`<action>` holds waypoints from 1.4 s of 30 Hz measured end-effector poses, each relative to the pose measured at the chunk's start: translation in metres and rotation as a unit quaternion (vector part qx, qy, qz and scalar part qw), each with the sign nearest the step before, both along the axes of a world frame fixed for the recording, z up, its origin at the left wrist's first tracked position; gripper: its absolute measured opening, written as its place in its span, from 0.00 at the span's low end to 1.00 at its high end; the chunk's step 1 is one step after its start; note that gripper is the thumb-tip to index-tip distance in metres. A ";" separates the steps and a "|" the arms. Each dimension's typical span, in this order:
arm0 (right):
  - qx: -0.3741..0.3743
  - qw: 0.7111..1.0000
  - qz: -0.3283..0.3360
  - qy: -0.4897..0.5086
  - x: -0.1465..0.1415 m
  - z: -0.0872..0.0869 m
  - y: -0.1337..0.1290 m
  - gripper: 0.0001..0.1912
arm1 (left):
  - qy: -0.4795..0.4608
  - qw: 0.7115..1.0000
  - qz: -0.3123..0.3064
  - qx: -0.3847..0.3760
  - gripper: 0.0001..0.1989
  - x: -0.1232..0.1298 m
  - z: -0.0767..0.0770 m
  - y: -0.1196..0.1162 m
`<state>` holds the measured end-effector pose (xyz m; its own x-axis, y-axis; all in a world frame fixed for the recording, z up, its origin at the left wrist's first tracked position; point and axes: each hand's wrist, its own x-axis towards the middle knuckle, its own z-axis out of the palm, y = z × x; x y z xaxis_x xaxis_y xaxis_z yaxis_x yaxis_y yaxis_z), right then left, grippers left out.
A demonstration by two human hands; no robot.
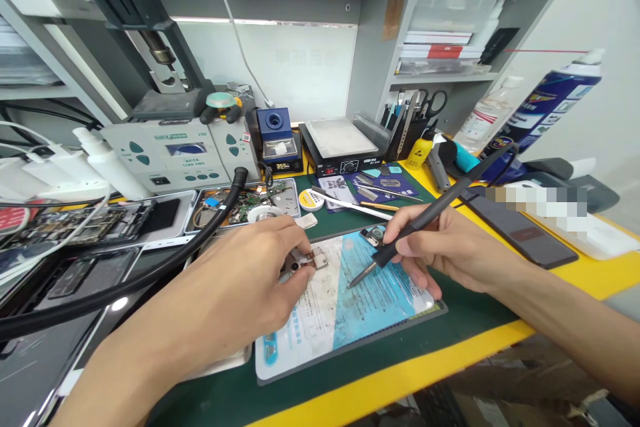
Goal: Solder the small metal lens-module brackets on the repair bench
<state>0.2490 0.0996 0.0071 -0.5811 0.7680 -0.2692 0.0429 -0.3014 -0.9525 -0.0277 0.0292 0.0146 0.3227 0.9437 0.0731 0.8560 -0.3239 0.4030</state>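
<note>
My left hand [255,280] pinches a small metal phone part [319,258] between thumb and fingers, over the white side of a stained mat [320,320]. In my right hand [440,240] is a black soldering iron [430,213], its tip angled down to the left at the blue side of the mat. Another small dark part [373,235] lies at the mat's back edge, beside my right fingers. The iron's cable loops up behind my right hand.
A thick black hose [215,220] crosses the left side over phone frames. Behind are a tray of circuit boards [275,195], a grey rework station [185,153], a heating plate [340,140] and tweezers [390,192]. Right are a phone [520,227], a yellow bottle [419,152] and a spray can [550,103].
</note>
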 end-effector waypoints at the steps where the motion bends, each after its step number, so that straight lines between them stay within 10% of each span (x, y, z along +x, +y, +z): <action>1: 0.000 1.000 0.000 -0.001 0.000 0.000 0.000 0.06 | 0.000 1.000 0.001 0.002 0.08 0.000 0.000 0.000; 42: 0.014 0.999 -0.012 0.046 0.002 0.003 -0.003 0.06 | 0.004 1.000 -0.006 -0.008 0.08 -0.001 0.002 -0.003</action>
